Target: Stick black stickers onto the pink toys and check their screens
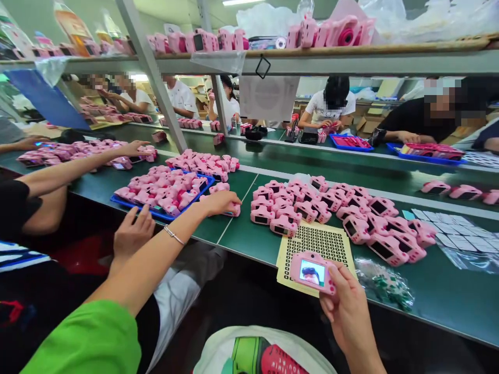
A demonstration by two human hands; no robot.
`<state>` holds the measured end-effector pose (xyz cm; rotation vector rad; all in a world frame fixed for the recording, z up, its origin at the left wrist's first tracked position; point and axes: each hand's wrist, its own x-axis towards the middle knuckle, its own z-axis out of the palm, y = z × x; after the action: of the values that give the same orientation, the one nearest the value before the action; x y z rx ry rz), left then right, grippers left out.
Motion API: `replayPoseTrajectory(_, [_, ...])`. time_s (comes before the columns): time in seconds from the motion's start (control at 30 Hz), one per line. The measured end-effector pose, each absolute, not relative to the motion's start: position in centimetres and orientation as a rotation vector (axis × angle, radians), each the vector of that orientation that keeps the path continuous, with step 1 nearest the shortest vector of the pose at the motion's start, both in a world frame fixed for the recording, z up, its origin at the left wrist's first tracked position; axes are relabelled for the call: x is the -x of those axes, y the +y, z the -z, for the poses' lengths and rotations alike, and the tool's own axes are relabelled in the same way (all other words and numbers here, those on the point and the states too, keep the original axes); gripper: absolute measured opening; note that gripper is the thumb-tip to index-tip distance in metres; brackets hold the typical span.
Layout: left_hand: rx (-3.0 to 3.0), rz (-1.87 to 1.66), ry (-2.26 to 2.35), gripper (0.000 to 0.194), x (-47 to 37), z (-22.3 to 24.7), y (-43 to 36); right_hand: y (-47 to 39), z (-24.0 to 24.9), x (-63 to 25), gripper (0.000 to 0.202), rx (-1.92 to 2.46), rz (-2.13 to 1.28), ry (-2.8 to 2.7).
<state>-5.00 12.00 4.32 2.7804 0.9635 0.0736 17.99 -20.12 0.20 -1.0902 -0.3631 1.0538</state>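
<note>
Right hand (349, 298) grips pink plastic toy camera (312, 274), screen lit, at yellow patterned sheet (322, 234). Left hand (220, 202) touches second pink camera (233, 210); grip can't be told. Dark-green tabletop (244, 239): pink camera heaps, blue tray (211, 181). Shelf (339, 63) overhead.

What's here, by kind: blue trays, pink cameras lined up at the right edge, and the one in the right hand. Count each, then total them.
Blue trays (one near, two across the bench): 3
Pink cameras in the right-edge row, the last cut off: 3
Pink camera in the right hand: 1
Total: 7
</note>
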Motion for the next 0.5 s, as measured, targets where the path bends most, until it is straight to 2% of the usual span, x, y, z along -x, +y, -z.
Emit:
replayPoseTrajectory(0.23, [-2.567,-0.264,0.923,0.048,4.7,-1.2,7.9,-20.0,0.1,-18.3,0.040,1.111,-1.032,-0.354])
replayPoseTrajectory(0.5, [-2.412,-0.420,0.923,0.050,6.0,-0.1,6.1,-19.7,1.0,-18.3,0.039,1.104,-1.043,-0.384])
